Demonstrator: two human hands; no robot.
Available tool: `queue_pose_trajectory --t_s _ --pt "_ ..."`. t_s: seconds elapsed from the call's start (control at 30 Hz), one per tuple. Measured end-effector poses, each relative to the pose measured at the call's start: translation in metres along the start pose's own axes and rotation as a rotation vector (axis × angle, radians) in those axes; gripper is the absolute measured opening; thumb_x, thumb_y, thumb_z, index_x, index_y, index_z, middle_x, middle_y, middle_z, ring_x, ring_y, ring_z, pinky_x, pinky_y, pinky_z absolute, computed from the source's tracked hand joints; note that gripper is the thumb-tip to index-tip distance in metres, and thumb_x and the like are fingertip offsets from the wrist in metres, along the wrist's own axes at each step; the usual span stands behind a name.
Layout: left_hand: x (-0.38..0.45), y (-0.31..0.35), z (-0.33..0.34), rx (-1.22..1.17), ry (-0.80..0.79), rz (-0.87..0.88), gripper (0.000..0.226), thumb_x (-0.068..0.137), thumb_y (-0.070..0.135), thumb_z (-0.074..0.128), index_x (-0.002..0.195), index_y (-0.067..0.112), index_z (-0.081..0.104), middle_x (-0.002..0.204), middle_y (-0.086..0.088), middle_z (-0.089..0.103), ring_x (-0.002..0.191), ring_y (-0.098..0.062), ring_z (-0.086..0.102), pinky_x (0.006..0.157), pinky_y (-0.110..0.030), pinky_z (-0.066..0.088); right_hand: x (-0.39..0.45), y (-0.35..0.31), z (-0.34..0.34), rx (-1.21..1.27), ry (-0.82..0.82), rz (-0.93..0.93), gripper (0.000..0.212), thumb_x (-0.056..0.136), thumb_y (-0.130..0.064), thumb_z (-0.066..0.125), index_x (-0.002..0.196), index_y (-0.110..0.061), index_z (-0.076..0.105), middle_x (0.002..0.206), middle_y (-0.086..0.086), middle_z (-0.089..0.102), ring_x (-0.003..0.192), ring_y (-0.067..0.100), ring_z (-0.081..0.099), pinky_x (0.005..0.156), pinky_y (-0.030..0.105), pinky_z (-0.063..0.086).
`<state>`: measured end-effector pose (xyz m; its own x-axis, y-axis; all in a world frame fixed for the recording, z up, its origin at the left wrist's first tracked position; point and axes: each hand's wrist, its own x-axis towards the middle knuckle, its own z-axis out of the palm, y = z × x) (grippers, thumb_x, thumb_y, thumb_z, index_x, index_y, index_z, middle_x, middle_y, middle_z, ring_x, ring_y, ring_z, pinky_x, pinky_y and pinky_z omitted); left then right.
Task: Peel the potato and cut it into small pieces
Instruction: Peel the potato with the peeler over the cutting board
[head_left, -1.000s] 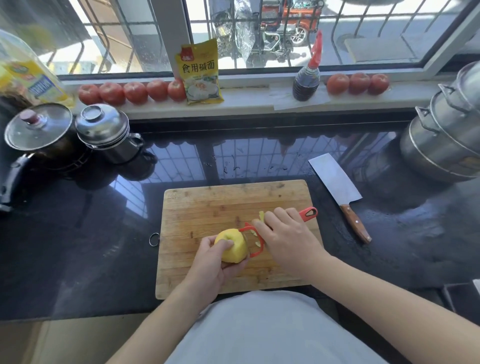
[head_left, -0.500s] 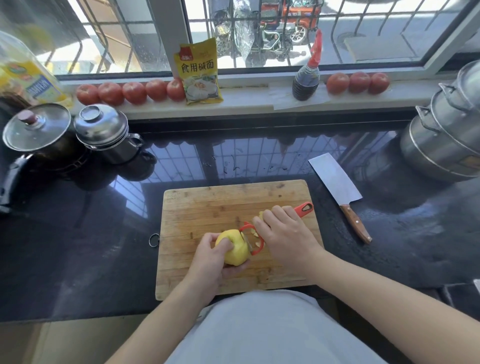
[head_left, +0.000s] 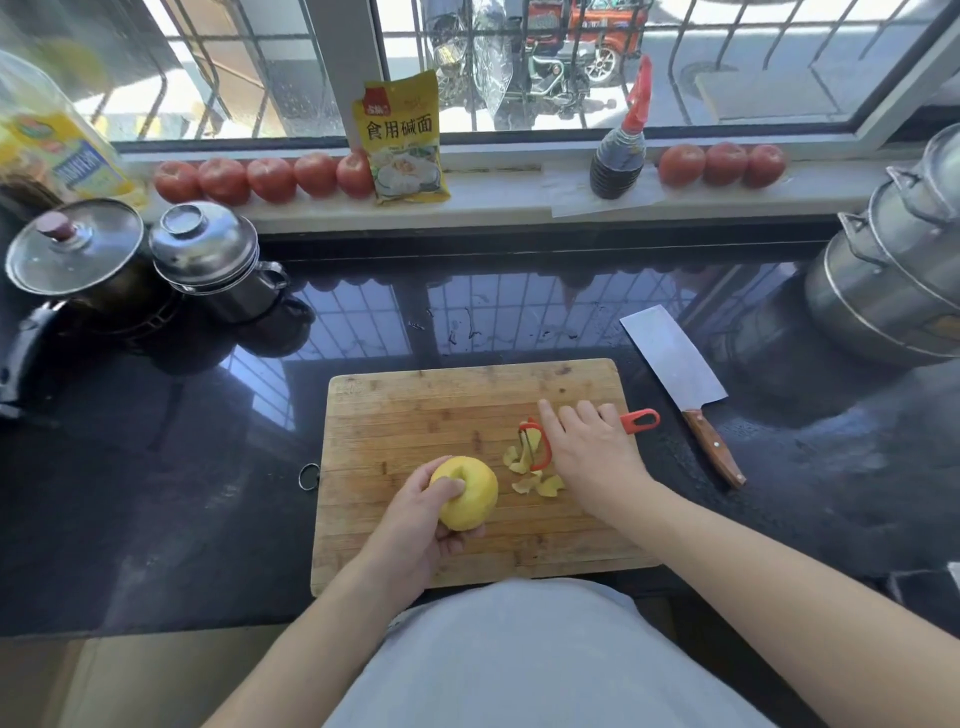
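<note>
Potato (head_left: 464, 492): peeled yellow, held over near half of cutting board (head_left: 415, 415), left hand (head_left: 415, 525) gripping it, thumb on top. Judged firm, light, wet-slick; best held round the middle, set flat before cutting. Peelings (head_left: 535, 475): small heap just beside it. Peeler (head_left: 641, 420): red, on board under right hand (head_left: 592, 452); fingers lay fairly straight over handle, whether clasping it could not be told. Cleaver (head_left: 675, 364): off board's right edge, within reach. Bare board lay beyond potato; pots stood well apart.

yellow packet (head_left: 404, 137) on windowsill, printed "食用碱面"
</note>
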<state>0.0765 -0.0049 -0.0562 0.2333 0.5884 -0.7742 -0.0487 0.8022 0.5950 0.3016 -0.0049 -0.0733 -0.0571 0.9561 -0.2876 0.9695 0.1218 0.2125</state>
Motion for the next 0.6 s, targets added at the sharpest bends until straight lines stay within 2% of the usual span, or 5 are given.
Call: queue_pose_trajectory --t_s 0.13,0.23,0.4,0.53,0.6 --pt "0.002 -0.003 -0.002 -0.039 0.027 -0.033 0.021 0.104 0.018 0.057 0.124 0.011 0.059 0.096 -0.013 0.067 0.062 -0.023 0.063 0.058 -0.032 0.039 -0.009 0.007 0.003 0.063 -0.002 -0.037 0.059 0.092 -0.012 0.056 0.148 -0.017 0.037 0.124 0.005 0.055 0.113 0.029 0.047 0.096 0.045 0.036" --pt "0.0 -0.002 -0.001 -0.051 0.024 -0.042 0.023 0.105 0.02 0.055 0.125 0.01 0.059 0.093 -0.011 0.062 0.061 -0.021 0.057 0.054 -0.03 0.039 -0.014 0.005 0.005 0.076 0.042 -0.029 0.066 0.083 -0.011 0.07 0.146 -0.015 0.048 0.116 0.006 0.062 0.109 0.031 0.051 0.099 0.048 0.037" --pt "-0.001 -0.001 0.004 -0.115 0.05 -0.058 0.03 0.105 0.023 0.054 0.131 0.01 0.06 0.086 -0.009 0.059 0.06 -0.019 0.054 0.054 -0.03 0.035 -0.015 -0.001 -0.002 -0.002 -0.081 0.109 0.069 0.094 -0.015 0.053 0.156 -0.007 0.025 0.126 0.011 0.055 0.114 0.032 0.049 0.098 0.047 0.037" --pt "-0.007 0.004 0.005 -0.274 -0.024 -0.043 0.027 0.106 0.02 0.052 0.13 0.011 0.061 0.11 -0.016 0.066 0.088 -0.029 0.065 0.069 -0.035 0.058 -0.017 -0.002 -0.002 -0.061 -0.182 0.179 0.061 0.093 -0.021 0.055 0.148 -0.005 0.035 0.12 0.011 0.055 0.107 0.03 0.05 0.09 0.044 0.039" --pt "-0.009 0.007 0.003 -0.39 -0.071 -0.055 0.028 0.106 0.016 0.051 0.131 0.005 0.057 0.114 -0.024 0.065 0.093 -0.037 0.068 0.072 -0.039 0.066 -0.018 -0.001 0.002 -0.084 -0.154 0.184 0.073 0.092 -0.02 0.056 0.154 0.001 0.022 0.123 0.013 0.052 0.109 0.031 0.047 0.093 0.045 0.037"
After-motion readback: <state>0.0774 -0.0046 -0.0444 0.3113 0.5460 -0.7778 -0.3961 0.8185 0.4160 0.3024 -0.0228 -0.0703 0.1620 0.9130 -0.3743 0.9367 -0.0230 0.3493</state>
